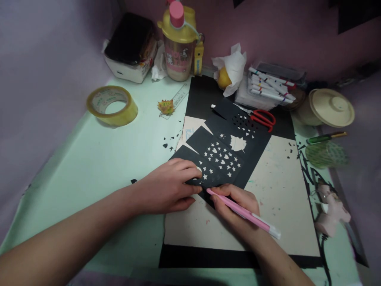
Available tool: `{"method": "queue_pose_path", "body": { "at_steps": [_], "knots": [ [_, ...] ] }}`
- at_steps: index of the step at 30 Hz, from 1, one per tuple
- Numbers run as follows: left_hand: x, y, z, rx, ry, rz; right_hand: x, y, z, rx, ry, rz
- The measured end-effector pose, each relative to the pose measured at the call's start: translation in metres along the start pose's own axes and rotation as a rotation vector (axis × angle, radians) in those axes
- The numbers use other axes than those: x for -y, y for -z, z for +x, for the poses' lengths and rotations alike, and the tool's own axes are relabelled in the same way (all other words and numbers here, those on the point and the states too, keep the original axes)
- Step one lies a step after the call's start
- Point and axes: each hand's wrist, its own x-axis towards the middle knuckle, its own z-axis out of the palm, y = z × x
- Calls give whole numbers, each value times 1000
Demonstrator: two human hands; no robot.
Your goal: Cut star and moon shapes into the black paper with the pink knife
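- I've got the right hand gripping the pink pen-shaped tool, tip toward ten o'clock!
- Left hand rests, unclenched, on star-pierced black paper lying at one o'clock of both.

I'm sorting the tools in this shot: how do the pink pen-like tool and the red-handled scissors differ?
The pink pen-like tool is gripped in the right hand, while the red-handled scissors lie untouched farther off. The tool is one slim, straight barrel; the scissors have looped handles. The tool is pink with a whitish rear end, the scissors' handles red. Both are partly over black paper.
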Motion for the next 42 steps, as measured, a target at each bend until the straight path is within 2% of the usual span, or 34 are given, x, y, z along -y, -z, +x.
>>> {"method": "queue_pose_path", "body": {
  "at_steps": [11, 21, 27, 31, 38, 42],
  "knots": [
    [0, 0, 0, 11, 14, -11, -3, -1, -1, -7, 3, 42],
    [0, 1, 0, 7, 25, -26, -5, -4, 0, -10, 68, 52],
    [0, -1, 0, 1, 26, -29, 2, -3, 3, -45, 42, 13],
    [0, -2, 0, -7, 30, -28, 4, -2, 2, -23, 6, 16],
    [-1, 0, -1, -8, 24, -10, -2, -3, -2, -45, -4, 23],
    [-1, 1, -1, -5, 8, 4, -5, -4, -3, -10, 20, 39]
  ]
}}
